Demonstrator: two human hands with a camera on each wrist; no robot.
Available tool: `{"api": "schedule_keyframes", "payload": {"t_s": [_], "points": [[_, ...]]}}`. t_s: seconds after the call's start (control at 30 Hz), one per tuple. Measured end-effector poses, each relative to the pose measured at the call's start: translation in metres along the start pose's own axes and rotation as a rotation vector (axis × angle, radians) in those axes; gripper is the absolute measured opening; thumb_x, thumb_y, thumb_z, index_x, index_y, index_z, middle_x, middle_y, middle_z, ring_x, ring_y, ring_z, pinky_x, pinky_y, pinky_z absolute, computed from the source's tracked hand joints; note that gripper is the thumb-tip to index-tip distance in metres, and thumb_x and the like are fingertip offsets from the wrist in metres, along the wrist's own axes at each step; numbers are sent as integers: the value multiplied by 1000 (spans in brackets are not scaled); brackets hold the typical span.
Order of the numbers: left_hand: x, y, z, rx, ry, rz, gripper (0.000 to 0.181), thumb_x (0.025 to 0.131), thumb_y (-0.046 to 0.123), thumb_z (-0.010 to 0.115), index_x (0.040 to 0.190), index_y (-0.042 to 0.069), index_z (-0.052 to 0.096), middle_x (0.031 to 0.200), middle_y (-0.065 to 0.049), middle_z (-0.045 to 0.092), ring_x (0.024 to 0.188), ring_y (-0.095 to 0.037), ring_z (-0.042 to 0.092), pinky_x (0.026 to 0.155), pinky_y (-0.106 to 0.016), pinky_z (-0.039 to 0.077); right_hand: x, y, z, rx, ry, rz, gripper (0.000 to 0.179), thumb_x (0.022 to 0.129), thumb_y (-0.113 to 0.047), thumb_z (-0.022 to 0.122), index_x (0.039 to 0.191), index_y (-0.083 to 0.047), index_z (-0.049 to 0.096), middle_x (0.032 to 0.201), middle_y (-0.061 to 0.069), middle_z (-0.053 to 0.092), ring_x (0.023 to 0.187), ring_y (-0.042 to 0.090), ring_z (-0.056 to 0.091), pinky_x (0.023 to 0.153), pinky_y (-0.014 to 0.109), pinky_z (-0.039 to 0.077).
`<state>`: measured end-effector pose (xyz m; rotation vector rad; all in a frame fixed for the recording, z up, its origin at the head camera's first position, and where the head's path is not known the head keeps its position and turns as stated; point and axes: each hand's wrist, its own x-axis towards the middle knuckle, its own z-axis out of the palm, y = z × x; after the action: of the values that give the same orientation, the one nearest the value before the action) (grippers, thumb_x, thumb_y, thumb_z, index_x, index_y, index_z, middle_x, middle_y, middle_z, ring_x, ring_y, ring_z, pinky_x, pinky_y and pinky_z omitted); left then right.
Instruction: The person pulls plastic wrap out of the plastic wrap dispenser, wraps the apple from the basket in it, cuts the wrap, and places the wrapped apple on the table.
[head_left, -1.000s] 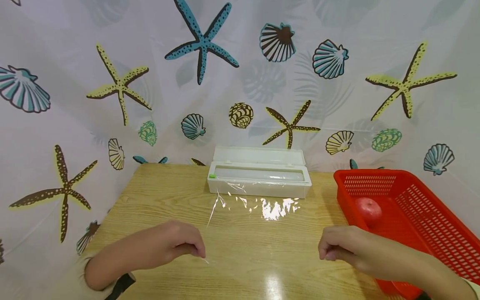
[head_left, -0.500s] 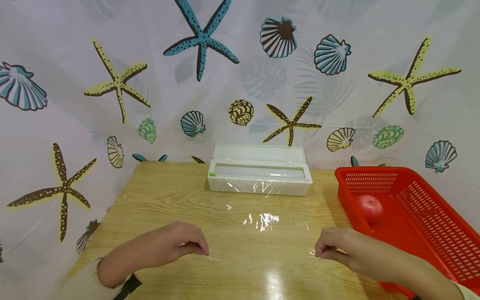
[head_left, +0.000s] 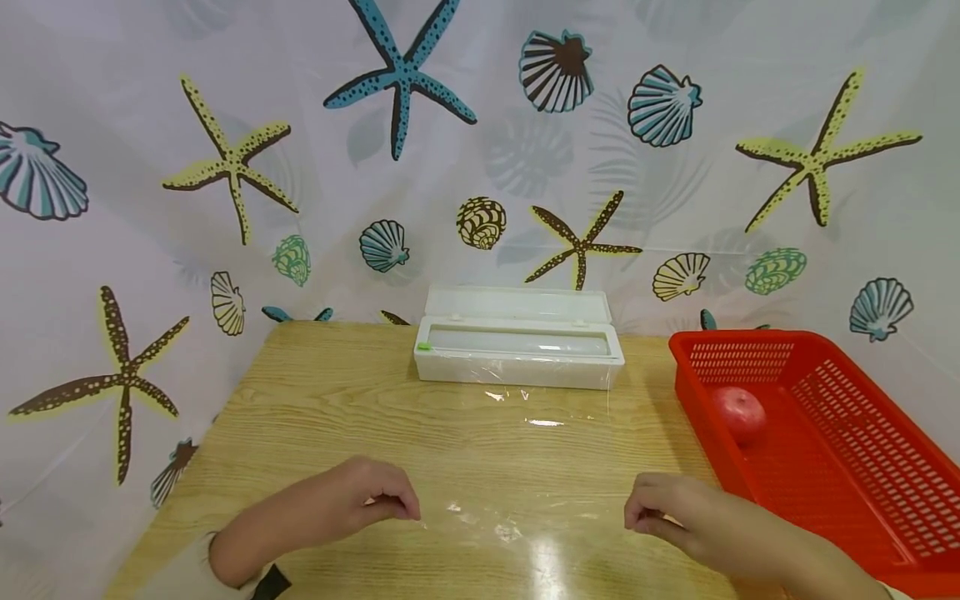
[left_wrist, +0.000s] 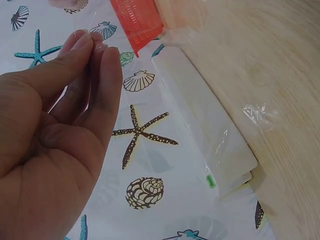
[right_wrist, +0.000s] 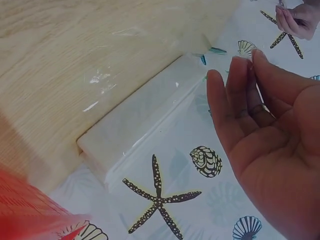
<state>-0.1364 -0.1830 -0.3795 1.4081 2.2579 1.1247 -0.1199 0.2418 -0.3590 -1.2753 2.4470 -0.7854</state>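
Note:
A thin sheet of clear plastic wrap (head_left: 507,532) spans the gap between my hands; only its glints and faint edges show. My left hand (head_left: 366,497) pinches its near left corner between thumb and fingers. At the near right corner, my right hand (head_left: 678,512) pinches the film in the same way. Behind the hands stands a long white plastic wrap dispenser box (head_left: 517,372), lid raised, a pale roll (head_left: 517,342) inside. The film appears to reach back to its front edge. A small green piece (head_left: 423,346) sits at the box's left end.
To the right is a red plastic basket (head_left: 720,442) with perforated sides, holding a round pinkish-red fruit (head_left: 738,414). The wood-grain table (head_left: 322,400) ends at a hanging cloth (head_left: 442,158) printed with starfish and shells.
My hands have come slightly closer together. Glints on the film have moved from near the box toward the hands, and the sheet looks smoother in front of the box.

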Motion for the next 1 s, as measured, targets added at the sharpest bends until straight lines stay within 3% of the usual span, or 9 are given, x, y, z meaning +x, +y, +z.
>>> {"api": "schedule_keyframes", "payload": {"t_s": [0.1,0.3,0.43,0.73,1.0], "points": [[-2,-3,5,-32,-18,-23,13,91,10,58,95,19,66,94,11,63,83,0,58,67,-19,51,-2,3,9,-16,12,-33,16,90,-11,60,96,-26,58,89,-17,53,78,-2,52,65,17,48],[-5,-8,14,-46,-51,-105,13,91,12,58,96,20,67,95,14,63,85,0,58,69,-19,50,-6,3,21,52,-97,181,6,91,-29,58,96,-30,61,88,-22,54,78,-2,54,69,18,50],[-7,-12,20,-58,-66,-143,13,91,11,59,95,20,67,94,15,63,85,1,58,70,-19,50,-4,6,31,95,-146,254,5,90,-26,60,94,-28,62,85,-21,55,76,-2,53,69,18,50],[-10,-21,37,-66,-105,-156,9,89,12,60,92,15,67,91,10,65,83,2,58,69,-17,49,-4,14,47,90,-180,271,5,88,-18,63,87,-23,62,79,-20,52,71,-3,50,65,19,48],[-16,-22,48,-136,-185,-225,12,93,14,57,92,14,68,89,13,65,80,3,58,67,-17,49,-13,18,57,94,-172,247,10,87,-19,64,81,-26,60,72,-21,50,65,-3,48,57,17,42]]}}
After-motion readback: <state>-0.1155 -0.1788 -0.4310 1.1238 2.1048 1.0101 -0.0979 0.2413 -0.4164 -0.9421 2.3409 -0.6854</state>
